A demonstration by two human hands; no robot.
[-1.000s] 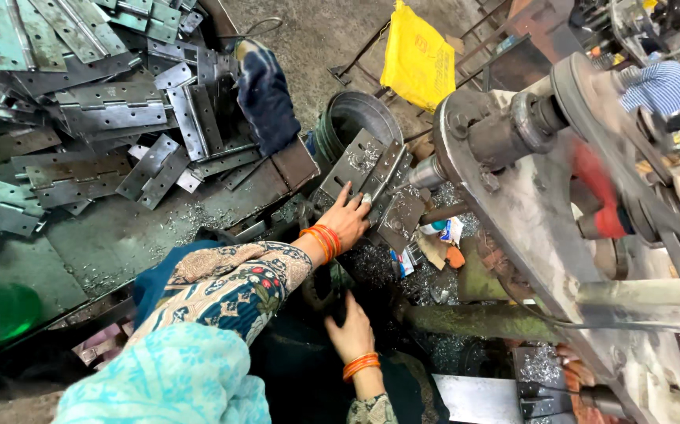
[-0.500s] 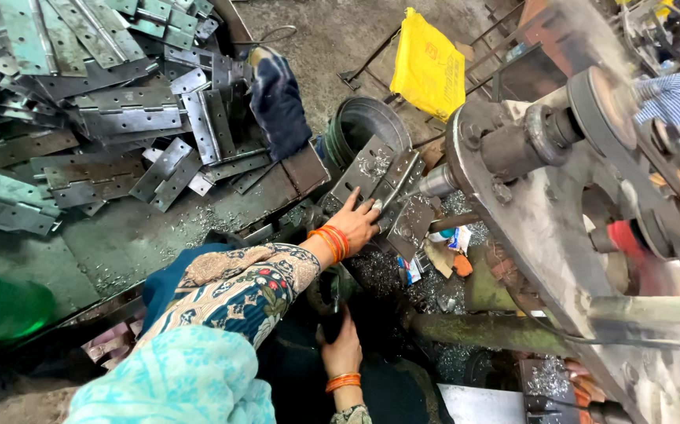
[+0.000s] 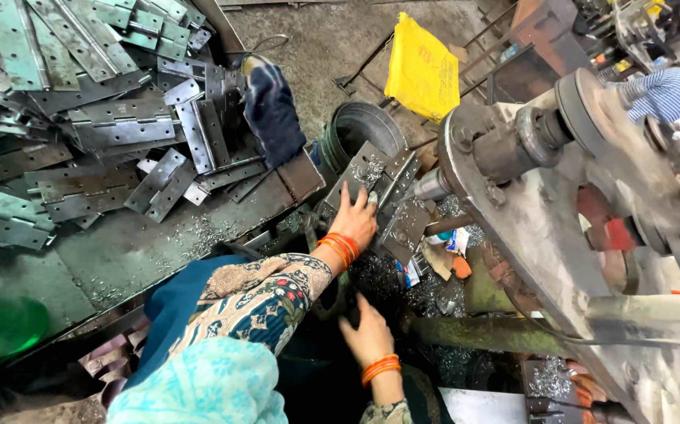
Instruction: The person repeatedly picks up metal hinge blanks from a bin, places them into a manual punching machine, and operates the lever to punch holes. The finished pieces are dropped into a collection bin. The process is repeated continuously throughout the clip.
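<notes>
even daylight, sharp, warped edges

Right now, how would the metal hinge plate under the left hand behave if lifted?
The hinge plate looks like rigid steel, likely heavy for its size. Metal shavings lie on it, so the left hand may slip. Its two leaves could probably swing.

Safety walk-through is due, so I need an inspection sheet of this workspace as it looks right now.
Surface: metal bench, dusted with shavings.
Job's things: hinge plate lies at the machine, under the left hand.
Clutter: pile of hinges, dark glove, yellow bag.
Grippers: left hand pressed flat on the plate; right hand low in the dark gap, grip unclear.
Cables: thin wire on the floor.
Surroundings: a striped sleeve at far right.
</notes>
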